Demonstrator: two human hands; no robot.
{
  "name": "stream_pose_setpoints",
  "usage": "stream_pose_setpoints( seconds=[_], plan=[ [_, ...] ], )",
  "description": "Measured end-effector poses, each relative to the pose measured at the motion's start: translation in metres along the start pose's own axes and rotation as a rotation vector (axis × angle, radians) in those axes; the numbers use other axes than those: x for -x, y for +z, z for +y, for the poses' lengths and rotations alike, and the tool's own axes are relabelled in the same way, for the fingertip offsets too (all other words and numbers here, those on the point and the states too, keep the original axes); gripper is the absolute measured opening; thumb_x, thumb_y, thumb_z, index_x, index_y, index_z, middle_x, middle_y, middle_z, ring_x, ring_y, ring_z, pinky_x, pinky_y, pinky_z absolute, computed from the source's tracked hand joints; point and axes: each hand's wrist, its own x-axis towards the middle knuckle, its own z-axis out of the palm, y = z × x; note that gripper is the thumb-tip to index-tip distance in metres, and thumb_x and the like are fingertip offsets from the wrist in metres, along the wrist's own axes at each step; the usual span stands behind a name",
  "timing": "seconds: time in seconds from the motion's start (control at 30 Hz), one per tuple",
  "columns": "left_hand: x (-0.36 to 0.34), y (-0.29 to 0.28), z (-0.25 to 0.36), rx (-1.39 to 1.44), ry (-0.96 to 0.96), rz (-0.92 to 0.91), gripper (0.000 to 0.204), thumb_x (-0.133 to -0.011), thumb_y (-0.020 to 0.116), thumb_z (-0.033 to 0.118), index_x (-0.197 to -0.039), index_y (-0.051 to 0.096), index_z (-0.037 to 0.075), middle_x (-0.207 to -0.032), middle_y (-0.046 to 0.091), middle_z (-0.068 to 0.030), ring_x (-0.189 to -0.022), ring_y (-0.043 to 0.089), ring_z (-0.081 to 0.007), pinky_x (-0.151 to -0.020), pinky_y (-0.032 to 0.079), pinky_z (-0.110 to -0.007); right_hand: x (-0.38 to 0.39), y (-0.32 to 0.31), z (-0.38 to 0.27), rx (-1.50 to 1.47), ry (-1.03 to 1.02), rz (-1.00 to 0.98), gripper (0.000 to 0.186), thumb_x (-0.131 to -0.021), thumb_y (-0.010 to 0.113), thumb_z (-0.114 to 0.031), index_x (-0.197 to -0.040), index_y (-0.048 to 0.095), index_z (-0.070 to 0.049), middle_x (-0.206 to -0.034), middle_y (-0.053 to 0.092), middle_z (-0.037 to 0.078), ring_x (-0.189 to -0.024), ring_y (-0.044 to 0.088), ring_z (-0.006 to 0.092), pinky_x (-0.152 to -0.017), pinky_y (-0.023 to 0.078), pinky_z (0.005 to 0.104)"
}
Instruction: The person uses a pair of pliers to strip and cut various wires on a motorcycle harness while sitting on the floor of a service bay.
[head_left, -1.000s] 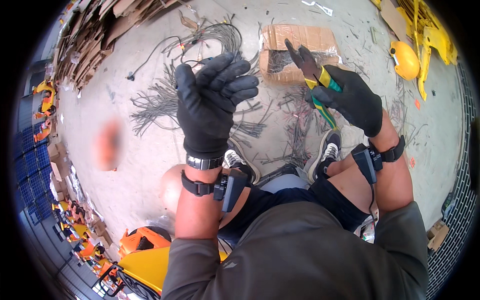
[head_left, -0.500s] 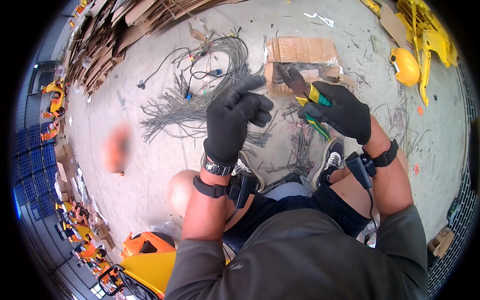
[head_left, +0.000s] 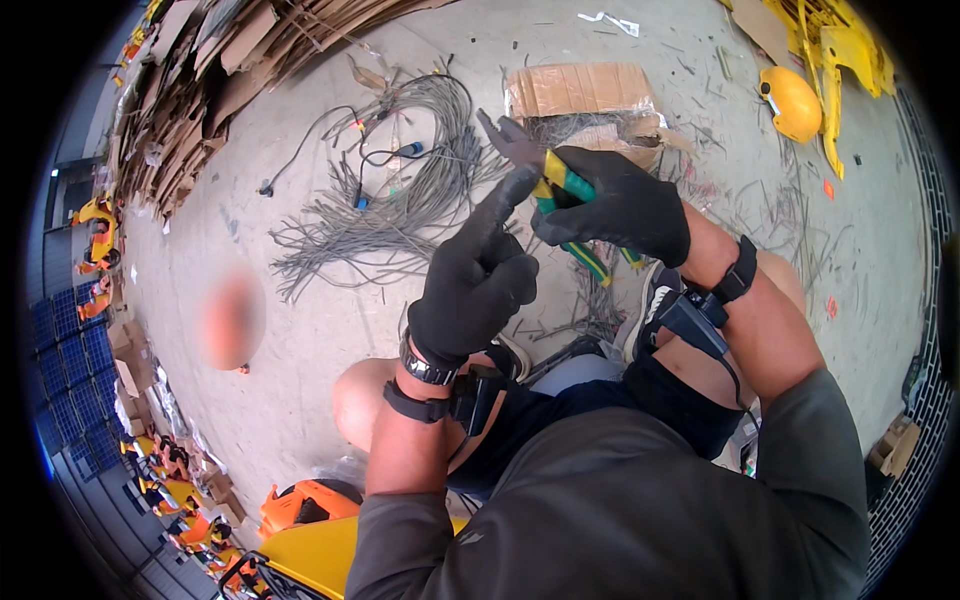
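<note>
My right hand (head_left: 630, 208), in a black glove, is closed around a pair of pliers (head_left: 522, 148) with green and yellow handles. Their dark metal jaws point up and to the left. My left hand (head_left: 472, 290), also gloved, is beside them. Its index finger stretches up toward the pliers' head and looks to touch it or come very near. The other left fingers are loosely bent, with nothing visible between them. On the floor beyond lies a heap of grey cables (head_left: 415, 180), some with blue connectors (head_left: 408, 150).
An open cardboard box (head_left: 580, 90) holding cut cable pieces stands ahead. Flattened cardboard (head_left: 225, 75) is piled at the far left. A yellow rounded shell (head_left: 793, 105) and yellow panels (head_left: 850, 60) lie at the far right. Cable scraps litter the floor; a yellow and orange machine (head_left: 310, 550) sits at lower left.
The pliers and my right hand have moved left. My left index finger has straightened and now meets or nearly meets the pliers' head. The head view has shifted slightly.
</note>
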Motion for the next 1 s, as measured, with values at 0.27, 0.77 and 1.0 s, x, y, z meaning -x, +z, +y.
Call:
stream_pose_setpoints(
  seconds=[0.27,0.77,1.0],
  plan=[
    [-0.001,0.007,-0.005,-0.223,0.061,-0.023,0.069,-0.084,0.053,-0.006,-0.15,0.038,0.005,-0.091,0.066,-0.0033,-0.066,0.054,-0.0049,-0.061,0.046,-0.022,-0.007,0.012,0.015,-0.018,-0.069,-0.051,0.041,-0.077,0.081,-0.021,-0.109,0.062,-0.002,-0.093,0.066,0.004,-0.086,0.058,0.0102,-0.076,0.049,0.0283],
    [-0.008,0.02,-0.006,-0.363,0.157,0.01,0.068,-0.089,0.055,-0.007,-0.151,0.032,0.004,-0.127,0.062,-0.011,-0.082,0.064,-0.0107,-0.071,0.052,-0.026,-0.003,0.002,0.009,0.255,-0.196,0.183,0.039,-0.072,0.076,-0.023,-0.099,0.061,0.0,-0.084,0.063,0.012,-0.077,0.059,0.0163,-0.072,0.048,0.0323],
    [-0.007,0.021,-0.012,-0.163,0.184,0.047,0.066,-0.089,0.056,-0.004,-0.15,0.032,0.001,-0.09,0.068,-0.0091,-0.071,0.061,-0.01,-0.064,0.049,-0.024,0.003,-0.001,0.008,0.077,-0.142,0.113,0.035,-0.081,0.074,-0.019,-0.109,0.061,-0.002,-0.091,0.065,0.004,-0.083,0.058,0.0103,-0.076,0.048,0.0277]
  ],
)
